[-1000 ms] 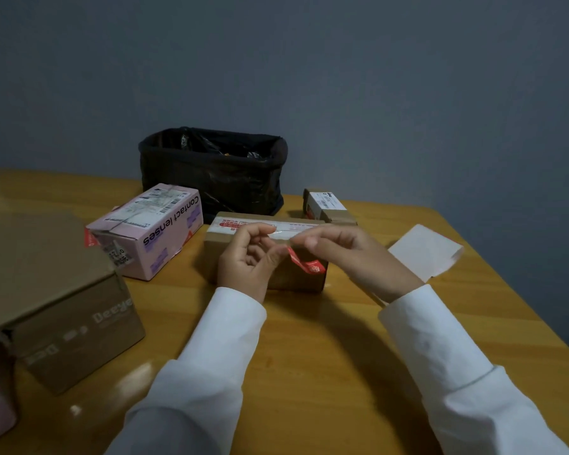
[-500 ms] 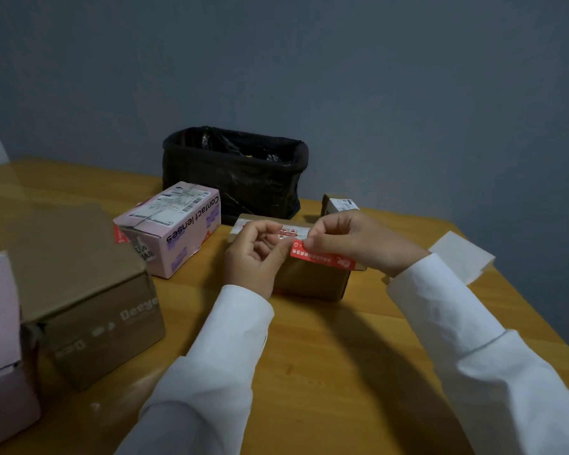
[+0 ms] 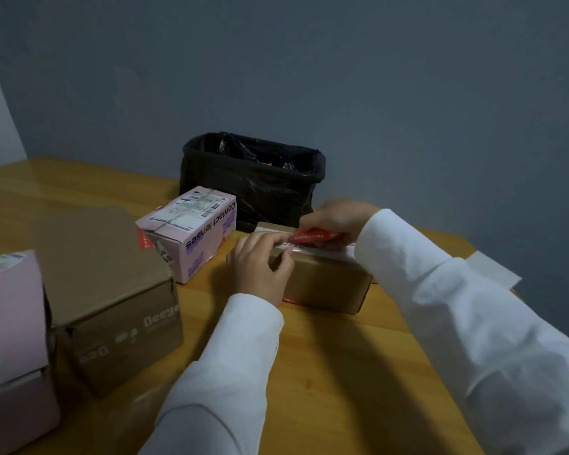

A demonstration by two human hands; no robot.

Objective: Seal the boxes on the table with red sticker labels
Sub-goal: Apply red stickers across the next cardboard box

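A small brown cardboard box (image 3: 326, 284) lies in the middle of the wooden table (image 3: 342, 372). A red sticker label (image 3: 311, 237) stretches over its top face. My right hand (image 3: 337, 220) pinches the label's right end above the box. My left hand (image 3: 260, 267) rests on the box's left end, fingertips pressing the label's left end down onto the top, thumb against the front face. A second strip of red shows at the box's lower front edge.
A pink "Contact lenses" box (image 3: 191, 231) sits to the left, a bigger brown box (image 3: 112, 297) and a pink box (image 3: 10, 349) nearer left. A black lined bin (image 3: 253, 178) stands behind. White backing paper (image 3: 493, 270) lies at the right table edge.
The label went from hanging peeled between both hands to lying over the box top. My left hand dropped onto the box's left end. The view shifted left.
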